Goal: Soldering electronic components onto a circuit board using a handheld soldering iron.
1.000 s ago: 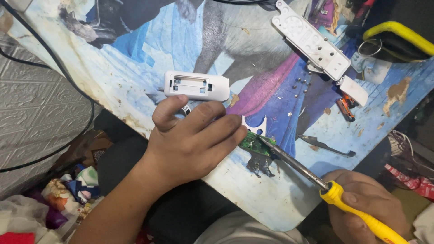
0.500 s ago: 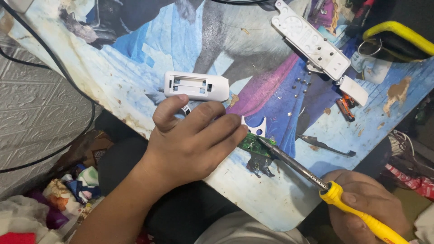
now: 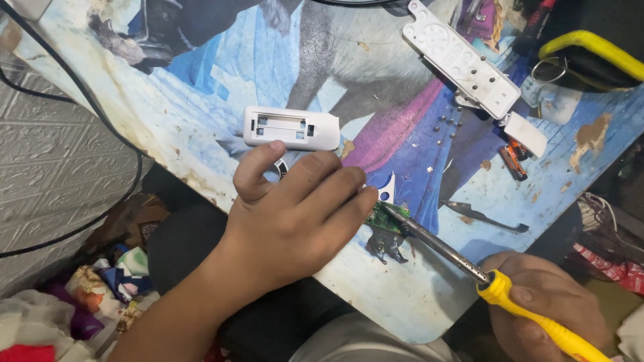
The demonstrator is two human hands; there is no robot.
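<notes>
My left hand (image 3: 295, 208) presses down on a small green circuit board (image 3: 382, 218) that pokes out from under its fingertips on a table with a blue printed cover (image 3: 201, 114). In my right hand (image 3: 543, 305) is a soldering iron with a yellow handle (image 3: 537, 322); its metal tip (image 3: 392, 213) touches the board. Most of the board is hidden by my fingers. A white plastic casing half with an open battery bay (image 3: 290, 128) lies just above my left thumb.
A long white casing half (image 3: 463, 60) lies at the upper right, with a small white cover (image 3: 526, 132), loose screws (image 3: 444, 125) and a small battery (image 3: 513, 161) near it. Tweezers (image 3: 483, 216) lie right of the board. A black-and-yellow object (image 3: 590, 57) sits at the top right corner.
</notes>
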